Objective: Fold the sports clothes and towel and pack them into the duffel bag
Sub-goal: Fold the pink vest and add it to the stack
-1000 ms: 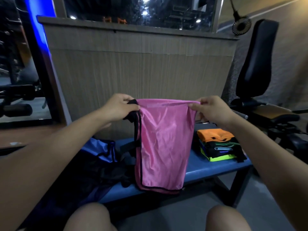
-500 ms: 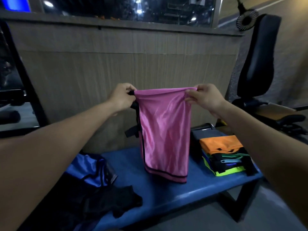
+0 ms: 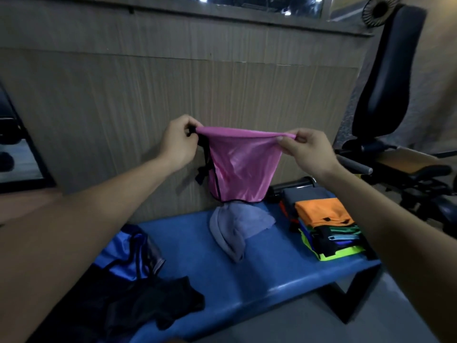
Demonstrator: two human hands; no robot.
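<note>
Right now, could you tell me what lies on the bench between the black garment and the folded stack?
In the head view, a crumpled grey towel lies on the blue bench between the black garment and the folded stack.

Dim indoor light; small bright lamps glare high above the grip (frame edges bow and the forearms blur).

Dim light. I see a wood-grain panel wall [image 3: 153,100] behind the blue padded table [image 3: 247,276], glass [image 3: 247,2] above it, black exercise machine [image 3: 385,78] right, grey floor [image 3: 296,325] below.
</note>
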